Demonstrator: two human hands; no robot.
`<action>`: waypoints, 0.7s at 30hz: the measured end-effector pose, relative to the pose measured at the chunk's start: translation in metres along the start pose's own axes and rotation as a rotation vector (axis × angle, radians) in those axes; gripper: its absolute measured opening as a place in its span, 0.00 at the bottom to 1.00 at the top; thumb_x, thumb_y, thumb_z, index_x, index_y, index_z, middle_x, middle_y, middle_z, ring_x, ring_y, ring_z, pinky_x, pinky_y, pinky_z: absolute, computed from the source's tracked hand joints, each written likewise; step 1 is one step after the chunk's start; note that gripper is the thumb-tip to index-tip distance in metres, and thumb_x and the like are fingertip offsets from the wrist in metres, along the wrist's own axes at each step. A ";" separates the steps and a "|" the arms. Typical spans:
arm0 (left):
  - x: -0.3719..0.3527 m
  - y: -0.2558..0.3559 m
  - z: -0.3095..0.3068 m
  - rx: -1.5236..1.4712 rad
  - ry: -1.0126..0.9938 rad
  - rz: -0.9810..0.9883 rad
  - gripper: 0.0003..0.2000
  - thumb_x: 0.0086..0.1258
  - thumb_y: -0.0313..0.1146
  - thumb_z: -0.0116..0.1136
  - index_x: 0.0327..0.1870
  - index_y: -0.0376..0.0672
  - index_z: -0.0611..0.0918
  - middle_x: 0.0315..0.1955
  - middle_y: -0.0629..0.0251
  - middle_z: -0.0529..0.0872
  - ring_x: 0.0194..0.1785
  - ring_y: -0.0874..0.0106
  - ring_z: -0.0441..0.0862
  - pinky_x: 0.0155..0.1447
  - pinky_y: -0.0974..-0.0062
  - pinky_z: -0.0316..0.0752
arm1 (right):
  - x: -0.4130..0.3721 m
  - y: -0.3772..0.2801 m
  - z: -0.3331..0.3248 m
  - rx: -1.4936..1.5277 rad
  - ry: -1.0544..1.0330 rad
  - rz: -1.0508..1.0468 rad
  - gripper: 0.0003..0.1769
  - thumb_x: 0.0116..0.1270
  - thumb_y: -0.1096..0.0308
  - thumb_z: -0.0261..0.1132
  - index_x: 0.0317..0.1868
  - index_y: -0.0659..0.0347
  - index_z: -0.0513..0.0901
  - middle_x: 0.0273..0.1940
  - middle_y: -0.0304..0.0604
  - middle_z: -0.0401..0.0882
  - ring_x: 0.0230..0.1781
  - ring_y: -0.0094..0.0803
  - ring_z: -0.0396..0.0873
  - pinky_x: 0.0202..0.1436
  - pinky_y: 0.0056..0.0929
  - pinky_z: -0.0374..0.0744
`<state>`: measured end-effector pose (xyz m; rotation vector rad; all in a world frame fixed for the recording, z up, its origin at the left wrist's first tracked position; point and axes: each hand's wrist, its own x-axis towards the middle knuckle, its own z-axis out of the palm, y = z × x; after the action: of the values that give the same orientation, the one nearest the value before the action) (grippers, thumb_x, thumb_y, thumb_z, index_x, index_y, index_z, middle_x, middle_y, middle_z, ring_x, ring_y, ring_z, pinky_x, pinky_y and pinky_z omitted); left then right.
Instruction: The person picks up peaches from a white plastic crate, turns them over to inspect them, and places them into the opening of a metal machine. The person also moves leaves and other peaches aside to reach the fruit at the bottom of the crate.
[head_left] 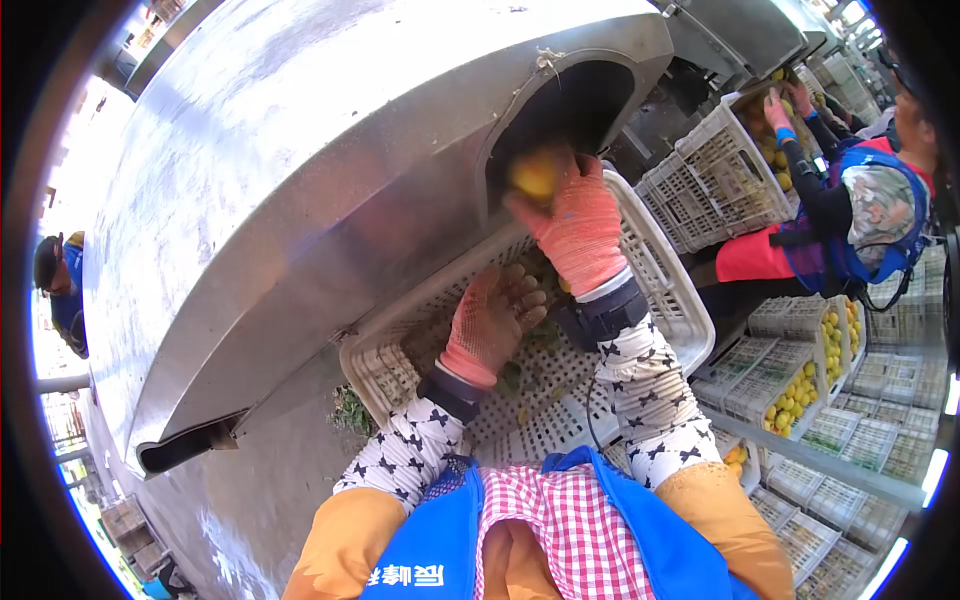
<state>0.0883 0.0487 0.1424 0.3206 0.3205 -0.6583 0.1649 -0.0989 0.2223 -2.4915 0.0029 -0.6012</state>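
Observation:
My right hand (pixel 575 222), in a pink-orange knit glove, reaches to the dark opening (pixel 595 95) in the metal machine. Its thumb and fingers are around a yellow fruit (pixel 534 176), blurred by motion; the exact kind cannot be made out. Lower and to the left, my left hand (pixel 488 322), in a similar glove with a dirty palm side, hangs above the pale plastic crate (pixel 540 430). Its fingers are loosely bent and apart, with nothing visible in them. Some leaves lie in the crate, and my arms hide part of its inside.
A large metal housing (pixel 300 200) fills the left and upper part of the view. At the right, a co-worker (pixel 850 215) reaches into a fruit-filled crate (pixel 730 170). Stacked crates (pixel 780 370) with yellow fruit stand below. Another person (pixel 65 285) is at the far left.

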 end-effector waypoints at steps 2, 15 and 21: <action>-0.006 -0.003 -0.007 -0.002 0.161 -0.007 0.22 0.67 0.49 0.63 0.51 0.39 0.79 0.43 0.57 0.81 0.45 0.60 0.80 0.52 0.61 0.77 | 0.009 0.001 0.007 -0.080 -0.019 -0.041 0.45 0.48 0.55 0.78 0.64 0.65 0.71 0.48 0.57 0.78 0.51 0.55 0.78 0.52 0.44 0.80; 0.028 -0.030 -0.094 -0.042 0.435 -0.051 0.13 0.66 0.41 0.62 0.41 0.41 0.81 0.36 0.61 0.81 0.39 0.62 0.80 0.49 0.64 0.78 | -0.070 0.147 0.039 -0.087 -0.632 0.534 0.29 0.62 0.57 0.71 0.57 0.69 0.79 0.47 0.53 0.85 0.48 0.43 0.83 0.56 0.32 0.77; 0.049 -0.064 -0.124 0.202 0.588 -0.087 0.11 0.68 0.41 0.60 0.42 0.44 0.82 0.36 0.65 0.82 0.35 0.65 0.78 0.47 0.71 0.76 | -0.122 0.183 0.104 -0.098 -0.765 0.758 0.34 0.59 0.53 0.71 0.61 0.67 0.77 0.50 0.56 0.83 0.54 0.47 0.81 0.59 0.33 0.75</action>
<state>0.0606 0.0227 -0.0003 0.6982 0.8355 -0.6747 0.1224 -0.1813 -0.0025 -2.3929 0.6522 0.6680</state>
